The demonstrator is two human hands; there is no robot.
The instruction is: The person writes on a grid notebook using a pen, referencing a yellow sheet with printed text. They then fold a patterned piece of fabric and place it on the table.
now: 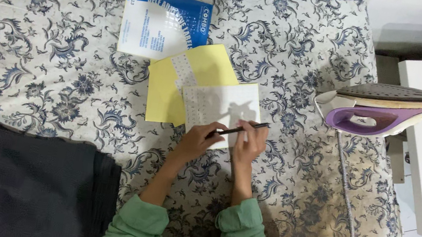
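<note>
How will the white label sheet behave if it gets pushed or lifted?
The white sheet looks thin, so probably light and floppy. It lies partly over the yellow sheet, so a push may slide it. The left hand rests at its edge, likely steadying it.

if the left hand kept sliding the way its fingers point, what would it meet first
The left hand points up and to the right, fingers already at the edge of the white sheet. It would run onto that sheet first, likely meeting the pen crossing just ahead, though the pen's height above the paper is unclear.
</note>
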